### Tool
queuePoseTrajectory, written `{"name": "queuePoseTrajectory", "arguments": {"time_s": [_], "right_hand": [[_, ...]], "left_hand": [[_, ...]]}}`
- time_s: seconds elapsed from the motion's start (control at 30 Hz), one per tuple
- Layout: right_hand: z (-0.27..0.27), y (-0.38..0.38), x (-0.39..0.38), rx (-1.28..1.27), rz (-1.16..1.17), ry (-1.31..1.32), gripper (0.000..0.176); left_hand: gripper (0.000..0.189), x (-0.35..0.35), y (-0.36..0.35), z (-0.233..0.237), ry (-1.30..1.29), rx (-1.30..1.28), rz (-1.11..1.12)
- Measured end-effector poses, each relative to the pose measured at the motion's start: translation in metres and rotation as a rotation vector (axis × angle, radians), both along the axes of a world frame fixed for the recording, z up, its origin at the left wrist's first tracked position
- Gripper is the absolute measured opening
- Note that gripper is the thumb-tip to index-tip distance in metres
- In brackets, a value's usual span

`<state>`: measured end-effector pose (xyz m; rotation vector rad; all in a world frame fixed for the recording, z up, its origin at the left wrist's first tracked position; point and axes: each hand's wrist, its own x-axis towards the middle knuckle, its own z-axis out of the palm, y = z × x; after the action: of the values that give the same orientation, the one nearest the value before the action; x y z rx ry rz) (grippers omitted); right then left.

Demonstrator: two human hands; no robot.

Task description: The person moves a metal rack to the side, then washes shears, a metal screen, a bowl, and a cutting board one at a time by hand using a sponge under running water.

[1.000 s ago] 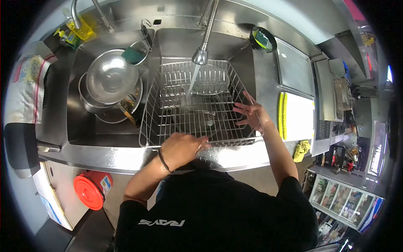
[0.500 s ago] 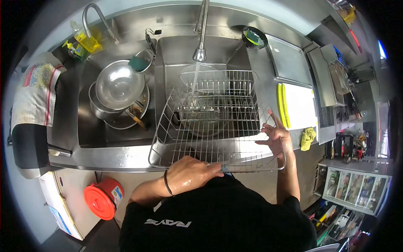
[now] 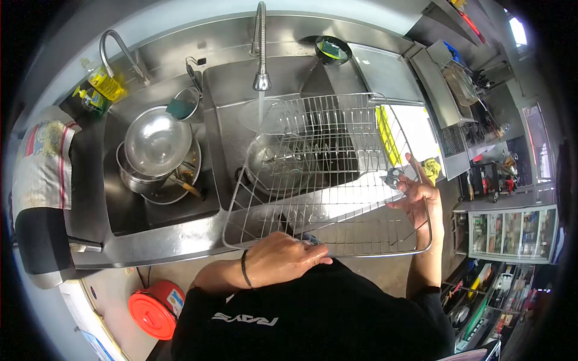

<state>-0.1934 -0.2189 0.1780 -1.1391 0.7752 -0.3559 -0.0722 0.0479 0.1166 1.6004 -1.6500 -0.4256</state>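
A wire dish rack (image 3: pixel 337 207) is held tilted over the front of the right-hand sink basin. My left hand (image 3: pixel 283 259) is closed around its near rim, thumb along the wire. At the rack's right end my right hand (image 3: pixel 419 198) grips the side, fingers curled by the wires. A small silvery-grey thing (image 3: pixel 394 177) shows at those fingertips; I cannot tell what it is. Water runs from the spring-neck faucet (image 3: pixel 262 81) beside the rack's far left corner. Through the wires a metal pot (image 3: pixel 256 165) shows in the basin.
In the left basin (image 3: pixel 123 219) stand a metal bowl (image 3: pixel 158 141) and pots, with a green scouring pad (image 3: pixel 179 109) above. A black bowl (image 3: pixel 333 51) holding a sponge sits behind. White cutting boards (image 3: pixel 415 135) and a yellow cloth (image 3: pixel 431 169) lie right.
Both hands have carried the rack right and toward me, away from the water stream. The view has shifted too. The silvery-grey thing by my right fingers now shows more clearly.
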Motion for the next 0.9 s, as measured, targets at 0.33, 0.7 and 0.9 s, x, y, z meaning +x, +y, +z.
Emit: {"name": "queuePoseTrajectory", "arguments": {"time_s": [0.33,0.7,0.9], "right_hand": [[-0.057,0.017,0.012,-0.072,-0.131,-0.085,0.086],[-0.067,0.016,0.023,-0.136,-0.104,-0.097,0.092],[-0.066,0.017,0.038,-0.151,-0.198,-0.181,0.085]], "left_hand": [[0.021,0.038,0.001,-0.034,-0.167,0.020,0.119],[0.029,0.105,0.002,-0.047,-0.117,-0.058,0.370],[0.055,0.233,-0.049,-0.145,0.191,0.237,0.677]]}}
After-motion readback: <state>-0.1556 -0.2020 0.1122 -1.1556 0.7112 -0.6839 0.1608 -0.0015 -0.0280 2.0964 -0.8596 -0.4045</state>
